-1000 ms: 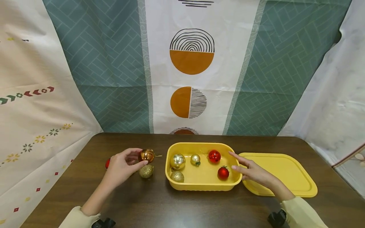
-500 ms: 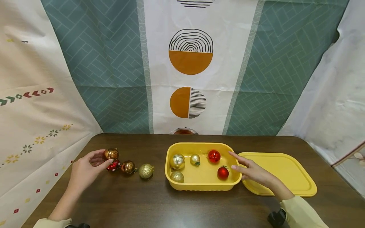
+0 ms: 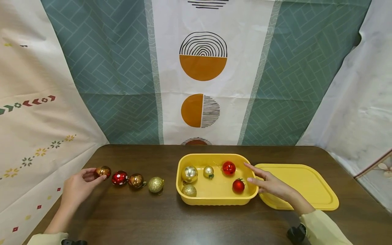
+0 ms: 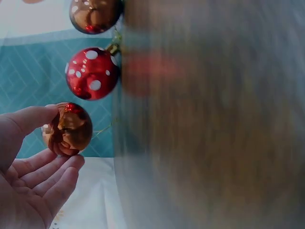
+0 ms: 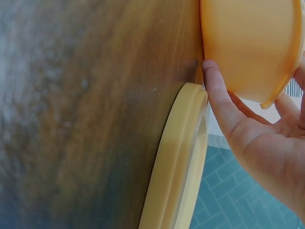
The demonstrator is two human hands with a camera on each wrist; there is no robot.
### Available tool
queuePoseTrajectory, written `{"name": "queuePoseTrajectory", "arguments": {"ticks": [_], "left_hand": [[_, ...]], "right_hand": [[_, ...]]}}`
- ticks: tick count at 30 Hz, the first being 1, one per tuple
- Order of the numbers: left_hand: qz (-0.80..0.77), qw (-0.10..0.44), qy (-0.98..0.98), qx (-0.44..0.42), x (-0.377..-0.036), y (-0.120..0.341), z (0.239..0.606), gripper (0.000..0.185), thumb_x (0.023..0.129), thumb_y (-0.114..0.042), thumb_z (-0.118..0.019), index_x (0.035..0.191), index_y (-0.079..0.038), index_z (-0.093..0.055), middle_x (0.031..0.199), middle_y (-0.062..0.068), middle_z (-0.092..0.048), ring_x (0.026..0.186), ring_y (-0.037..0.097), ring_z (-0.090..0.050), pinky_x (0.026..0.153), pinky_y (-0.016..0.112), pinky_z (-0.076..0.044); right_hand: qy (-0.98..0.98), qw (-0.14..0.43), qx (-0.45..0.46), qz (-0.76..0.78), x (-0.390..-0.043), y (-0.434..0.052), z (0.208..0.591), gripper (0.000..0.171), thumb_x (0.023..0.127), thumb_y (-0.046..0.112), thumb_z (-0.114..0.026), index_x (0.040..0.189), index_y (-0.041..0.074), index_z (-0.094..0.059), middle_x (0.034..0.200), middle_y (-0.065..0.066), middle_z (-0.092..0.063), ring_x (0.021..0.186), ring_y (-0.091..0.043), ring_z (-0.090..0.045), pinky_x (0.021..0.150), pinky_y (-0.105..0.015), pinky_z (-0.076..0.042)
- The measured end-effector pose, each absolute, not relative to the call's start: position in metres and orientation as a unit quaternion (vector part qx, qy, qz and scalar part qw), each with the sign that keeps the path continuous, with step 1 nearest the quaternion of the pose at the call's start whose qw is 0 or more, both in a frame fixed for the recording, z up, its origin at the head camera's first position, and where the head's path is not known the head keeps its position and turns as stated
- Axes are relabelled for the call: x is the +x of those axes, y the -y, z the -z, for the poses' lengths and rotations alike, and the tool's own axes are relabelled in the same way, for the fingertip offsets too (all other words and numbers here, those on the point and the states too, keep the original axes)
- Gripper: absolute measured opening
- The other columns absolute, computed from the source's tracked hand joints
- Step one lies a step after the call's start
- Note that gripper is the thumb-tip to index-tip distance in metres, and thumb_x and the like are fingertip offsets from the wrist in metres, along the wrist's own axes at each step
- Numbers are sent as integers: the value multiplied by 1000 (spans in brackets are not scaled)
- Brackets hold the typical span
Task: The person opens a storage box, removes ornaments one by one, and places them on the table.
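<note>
My left hand point(image 3: 78, 185) holds the copper ball point(image 3: 103, 172) in a light fingertip grip at the table's point(image 3: 159, 217) left end, where a careless release risks it rolling off.

A: Head view: looks forward and down from above the near edge of the table point(image 3: 171, 221); patterned backdrop fills the upper half of the frame, both hands low in frame.

B: Left wrist view: very close, rolled sideways, table a blurred brown mass across the right of the frame. Left hand point(image 4: 28, 176) at lower left, copper ball point(image 4: 67, 130) at its fingertips. The head view has the same ball point(image 3: 103, 172) at centre left.

A: Right wrist view: also close and rolled. Yellow tub point(image 5: 252, 43) upper right, lid point(image 5: 178, 162) edge lower centre. The head view has both, tub point(image 3: 214, 200) and lid point(image 3: 306, 190), at lower right.
</note>
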State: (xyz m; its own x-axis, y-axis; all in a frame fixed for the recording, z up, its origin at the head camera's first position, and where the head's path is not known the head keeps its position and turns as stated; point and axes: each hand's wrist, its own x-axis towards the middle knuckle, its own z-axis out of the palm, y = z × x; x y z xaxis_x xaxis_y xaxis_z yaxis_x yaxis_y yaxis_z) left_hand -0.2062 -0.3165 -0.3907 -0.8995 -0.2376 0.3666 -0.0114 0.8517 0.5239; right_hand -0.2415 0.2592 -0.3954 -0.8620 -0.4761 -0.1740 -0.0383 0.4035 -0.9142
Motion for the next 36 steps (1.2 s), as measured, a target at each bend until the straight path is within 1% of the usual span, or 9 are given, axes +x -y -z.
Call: {"name": "queuePoseTrajectory", "arguments": {"ticks": [3, 7, 10, 12, 18, 26, 31, 33, 36], "left_hand": [[252, 179, 949, 60, -208, 321, 392, 50, 74, -31, -74, 100, 10, -61, 85, 24, -66, 76, 35, -65, 61, 41, -45], [242, 123, 961, 48, -210, 325, 392, 54, 75, -32, -73, 101, 13, -58, 86, 26, -65, 80, 38, -63, 62, 44, -46], [238, 105, 965, 41, -211, 325, 392, 53, 75, -30, -73, 101, 14, -57, 86, 26, -65, 80, 38, -63, 63, 44, -46], [236, 104, 966, 38, -211, 325, 393, 51, 74, -28, -73, 100, 14, -58, 86, 26, -65, 80, 38, -63, 62, 43, -46], [230, 112, 966, 35, -211, 323, 393, 49, 72, -27, -73, 97, 13, -59, 83, 25, -65, 77, 38, -62, 59, 40, -45], [234, 109, 965, 42, -211, 322, 394, 49, 72, -27, -73, 97, 13, -59, 85, 25, -65, 79, 38, -62, 59, 40, -44], [236, 89, 967, 44, -210, 324, 389, 58, 75, -33, -72, 104, 15, -55, 92, 29, -63, 86, 42, -59, 67, 46, -45], [238, 96, 966, 40, -208, 324, 385, 62, 76, -34, -71, 108, 15, -53, 94, 30, -62, 88, 42, -59, 69, 49, -44], [242, 138, 960, 32, -205, 316, 377, 58, 76, -31, -72, 109, 13, -54, 94, 29, -63, 86, 41, -61, 68, 48, -44]], "right_hand": [[-813, 208, -160, 520, -241, -259, 395, 63, 94, 25, -50, 146, 12, -17, 148, -27, -6, 105, -30, -48, 72, -28, -50], [-815, 208, -160, 516, -241, -259, 395, 63, 94, 26, -50, 146, 12, -17, 148, -27, -6, 106, -30, -48, 73, -29, -50], [-816, 209, -159, 515, -241, -259, 394, 63, 94, 27, -50, 146, 13, -18, 148, -27, -6, 107, -31, -48, 75, -30, -50], [-816, 210, -158, 515, -241, -258, 394, 63, 94, 27, -50, 146, 12, -18, 148, -27, -7, 108, -31, -48, 76, -30, -51], [-814, 210, -157, 518, -241, -258, 394, 64, 94, 26, -50, 146, 12, -17, 148, -27, -7, 105, -30, -49, 73, -29, -50], [-816, 211, -156, 515, -241, -258, 393, 63, 94, 27, -50, 146, 12, -17, 148, -27, -6, 105, -30, -49, 74, -30, -50], [-814, 212, -158, 518, -242, -258, 394, 63, 94, 26, -50, 146, 13, -18, 147, -28, -7, 101, -28, -51, 71, -29, -50], [-810, 213, -160, 522, -242, -258, 395, 63, 94, 25, -50, 146, 13, -18, 147, -28, -7, 99, -27, -52, 69, -28, -49], [-807, 215, -161, 526, -242, -259, 395, 63, 94, 25, -50, 146, 12, -17, 147, -28, -7, 98, -27, -53, 69, -28, -50]]}}
